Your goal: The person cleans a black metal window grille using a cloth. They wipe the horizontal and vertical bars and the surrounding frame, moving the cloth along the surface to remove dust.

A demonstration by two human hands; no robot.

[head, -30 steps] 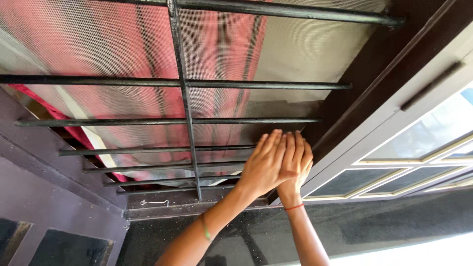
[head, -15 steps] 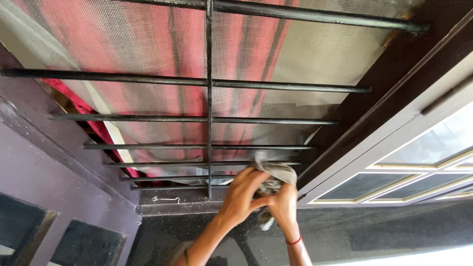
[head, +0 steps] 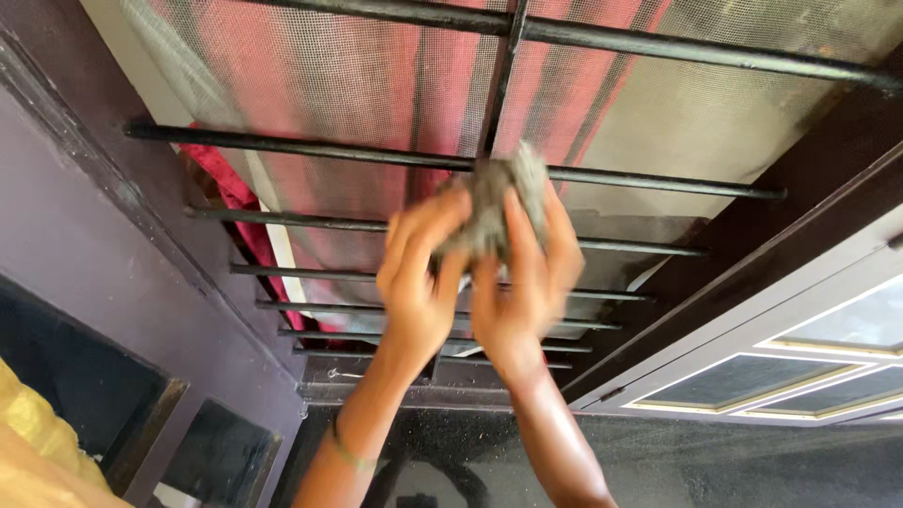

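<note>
A bunched grey cloth (head: pixel 497 202) is held up in front of a window grille of black metal bars (head: pixel 649 183). My left hand (head: pixel 419 282) grips the cloth from the left, and my right hand (head: pixel 527 282) grips it from the right and below. Both hands sit close together, fingers curled around the cloth. Behind the bars hangs a mesh screen (head: pixel 696 122) with a red curtain (head: pixel 226 188) showing through it. The cloth is level with the upright bar (head: pixel 503 66) at the grille's middle.
A dark purple window frame (head: pixel 103 235) runs down the left. At the right is an open shutter with glass panes (head: pixel 752 376). A dark stone sill (head: pixel 705 461) lies below. Something yellow (head: pixel 33 442) shows at the lower left corner.
My hands have risen from the lowest bars up to the middle bars, and now hold the grey cloth bunched between them. The view has also moved closer to the grille.
</note>
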